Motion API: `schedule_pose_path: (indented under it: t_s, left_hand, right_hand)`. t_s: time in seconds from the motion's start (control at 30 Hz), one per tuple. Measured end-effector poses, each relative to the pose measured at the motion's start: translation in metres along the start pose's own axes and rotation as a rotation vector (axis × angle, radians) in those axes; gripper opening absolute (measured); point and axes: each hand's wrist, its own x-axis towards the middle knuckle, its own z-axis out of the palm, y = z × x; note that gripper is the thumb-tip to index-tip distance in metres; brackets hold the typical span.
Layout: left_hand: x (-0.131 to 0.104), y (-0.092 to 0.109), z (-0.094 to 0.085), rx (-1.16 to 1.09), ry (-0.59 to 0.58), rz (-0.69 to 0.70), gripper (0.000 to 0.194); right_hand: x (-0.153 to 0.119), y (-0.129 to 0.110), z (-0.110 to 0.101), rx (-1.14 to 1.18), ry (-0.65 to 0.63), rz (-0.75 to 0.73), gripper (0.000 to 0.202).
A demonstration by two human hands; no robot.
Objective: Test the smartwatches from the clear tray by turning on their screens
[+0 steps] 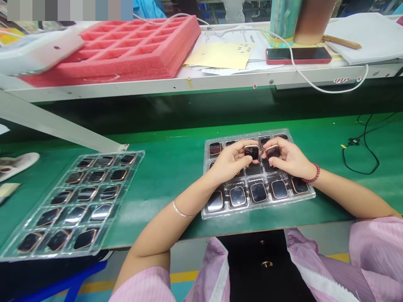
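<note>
while both hands [231, 162] [289, 157] each hold one watch [251, 152] [273, 151], fifteen watches [87, 193] fill the left tray [138, 158].

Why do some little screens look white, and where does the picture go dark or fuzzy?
Head view: pale glare, probably reflected light, washes over some dark rounded-square glassy screens in the clear plastic tray right of centre; head view: shade darkens the space under the long white metal shelf; head view: the far background at the top looks fuzzy.

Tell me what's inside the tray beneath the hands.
In the tray, five square devices fill the front row; more show behind. The left hand and right hand hide parts of other rows.
</note>
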Motion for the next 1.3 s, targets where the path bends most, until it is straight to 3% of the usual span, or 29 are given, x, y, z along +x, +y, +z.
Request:
schedule_pose_path:
  t_s: [0.4,0.6,0.87,1.0,1.2,1.3]
  left_hand:
    - [-0.0003,0.0009,0.0002,0.035,-0.006,0.000,0.046]
    - [0.0003,-0.0010,-0.0011,0.039,0.026,-0.005,0.042]
    - [-0.0004,0.0046,0.0028,0.006,0.037,-0.027,0.041]
    - [0.0004,0.0033,0.0022,0.019,0.051,-0.012,0.041]
    - [0.0003,0.0023,0.0006,0.038,0.056,-0.011,0.033]
    - [-0.0001,0.0039,0.0016,0.033,0.049,0.015,0.038]
  right_hand:
    - [-0.0005,0.0001,-0.0002,0.018,0.008,-0.003,0.036]
    - [-0.0011,-0.0006,-0.0005,0.063,0.019,0.083,0.024]
    - [-0.0002,-0.0004,0.0000,0.030,0.010,-0.027,0.030]
    - [-0.0005,-0.0016,-0.0012,0.047,-0.006,0.007,0.034]
    - [-0.0005,-0.0032,-0.0014,0.071,-0.002,0.107,0.022]
    - [-0.0005,-0.0040,-0.0011,0.055,0.002,0.090,0.029]
